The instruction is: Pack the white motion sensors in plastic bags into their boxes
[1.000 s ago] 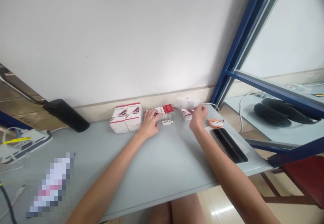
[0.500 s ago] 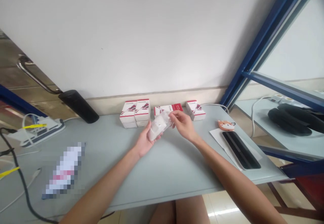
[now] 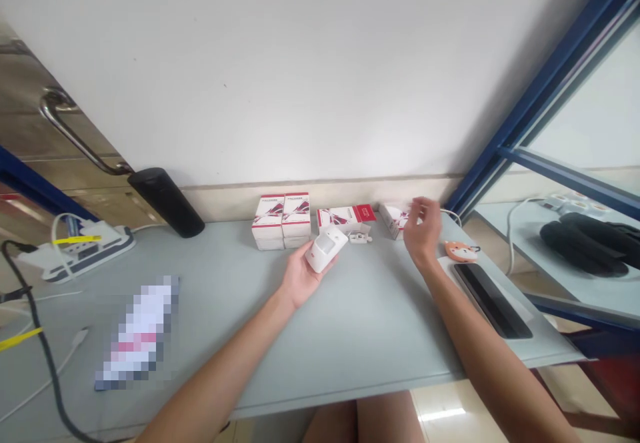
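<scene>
In my left hand (image 3: 303,273) lies a white motion sensor (image 3: 326,249), its rounded window facing up and a small red mark near its lower end. My thumb and fingers close around its sides, and no wrapper shows on it. My right hand (image 3: 423,233) is raised at the right, beside a single white and red box (image 3: 395,219). Its fingers are bent and blurred; a pale haze by them may be the clear plastic bag, but I cannot tell whether they hold it. Behind the sensor lies an opened box (image 3: 343,216) with small white parts (image 3: 360,237) in front.
Stacked white and red boxes (image 3: 281,219) stand left of the sensor. A black cylinder (image 3: 167,203) and a power strip (image 3: 90,253) with cables are farther left. At the right, an orange animal-faced pouch (image 3: 461,251) and a black phone-like slab (image 3: 493,299) lie near a blue frame (image 3: 550,73).
The sensor has come out of its clear bag and stays in my left hand. My right hand has moved right, away from it, to the single box. The view has shifted slightly.
</scene>
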Tool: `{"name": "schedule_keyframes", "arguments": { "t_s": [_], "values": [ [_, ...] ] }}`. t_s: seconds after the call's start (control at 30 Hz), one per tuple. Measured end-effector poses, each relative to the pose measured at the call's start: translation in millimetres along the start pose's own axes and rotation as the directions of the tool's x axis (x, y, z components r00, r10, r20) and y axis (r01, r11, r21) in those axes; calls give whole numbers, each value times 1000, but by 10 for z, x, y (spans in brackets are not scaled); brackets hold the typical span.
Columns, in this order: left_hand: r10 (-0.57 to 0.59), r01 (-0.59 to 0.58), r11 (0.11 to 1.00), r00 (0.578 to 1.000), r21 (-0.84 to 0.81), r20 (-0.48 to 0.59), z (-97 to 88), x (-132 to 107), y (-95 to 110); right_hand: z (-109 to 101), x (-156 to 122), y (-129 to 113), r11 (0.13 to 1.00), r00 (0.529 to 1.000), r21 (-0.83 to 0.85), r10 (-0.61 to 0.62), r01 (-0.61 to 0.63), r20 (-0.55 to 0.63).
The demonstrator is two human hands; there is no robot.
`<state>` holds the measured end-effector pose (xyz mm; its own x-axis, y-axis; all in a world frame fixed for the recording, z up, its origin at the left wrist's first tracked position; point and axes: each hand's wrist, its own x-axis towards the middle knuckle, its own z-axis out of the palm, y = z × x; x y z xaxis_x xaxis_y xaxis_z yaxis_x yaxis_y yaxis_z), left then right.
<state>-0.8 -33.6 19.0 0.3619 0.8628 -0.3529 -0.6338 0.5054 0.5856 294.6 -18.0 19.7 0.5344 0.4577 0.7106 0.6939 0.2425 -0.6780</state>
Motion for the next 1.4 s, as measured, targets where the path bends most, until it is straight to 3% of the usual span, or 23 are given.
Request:
{"name": "schedule_keyframes", "arguments": {
  "t_s": [0.07, 0.13, 0.2, 0.3, 0.4, 0.47, 0.53, 0.6, 0.67, 0.77, 0.87, 0.97, 1.07, 1.17, 1.27, 1.4],
  "values": [
    [22, -22, 1000, 999, 1, 28, 3, -11, 8, 18, -41, 73, 989, 979, -121, -62, 87, 196],
    [30, -31, 1000, 997, 5, 64, 5, -21, 14, 18, -67, 107, 960, 919, -211, -91, 183, 382],
    [38, -40, 999, 995, 18, 96, 7, -29, 20, -3, -75, 99, 930, 864, -256, -109, 263, 492],
    [42, -51, 997, 988, 54, 147, 14, -38, 35, -55, -73, -6, 918, 864, -249, -161, 308, 476],
    [46, -66, 994, 977, 91, 210, 24, -48, 43, -81, -118, -229, 951, 878, -129, -199, 280, 436],
    [58, -87, 990, 968, 112, 245, 25, -52, 32, -56, -207, -425, 987, 830, 29, -151, 161, 537],
    [59, -100, 985, 961, 139, 270, 20, -55, 6, -1, -337, -625, 981, 731, 140, 3, -134, 682],
    [44, -88, 984, 961, 152, 274, 16, -65, -26, 63, -472, -785, 893, 590, 175, 117, -414, 799],
    [-13, -27, 990, 960, 139, 281, 21, -85, -52, 111, -572, -871, 759, 492, 189, 191, -623, 850],
    [-165, 126, 983, 927, 135, 338, 43, -121, -63, 125, -619, -856, 581, 404, 188, 268, -792, 874],
    [-261, 207, 962, 890, 180, 374, 70, -141, -55, 98, -588, -767, 505, 347, 177, 264, -845, 900],
    [-258, 192, 961, 885, 200, 387, 101, -154, -58, 82, -551, -715, 458, 323, 178, 261, -871, 910],
    [-215, 130, 964, 893, 231, 396, 141, -190, -84, 82, -494, -706, 346, 322, 210, 307, -915, 896],
    [-194, 91, 961, 895, 261, 401, 181, -253, -124, 59, -353, -684, 246, 377, 304, 354, -920, 856],
    [-201, 92, 960, 884, 265, 421, 211, -309, -160, -1, -150, -619, 202, 456, 409, 374, -890, 808],
    [-225, 116, 959, 866, 257, 448, 224, -331, -186, -88, 70, -495, 153, 498, 479, 392, -864, 773]
  ]
}}
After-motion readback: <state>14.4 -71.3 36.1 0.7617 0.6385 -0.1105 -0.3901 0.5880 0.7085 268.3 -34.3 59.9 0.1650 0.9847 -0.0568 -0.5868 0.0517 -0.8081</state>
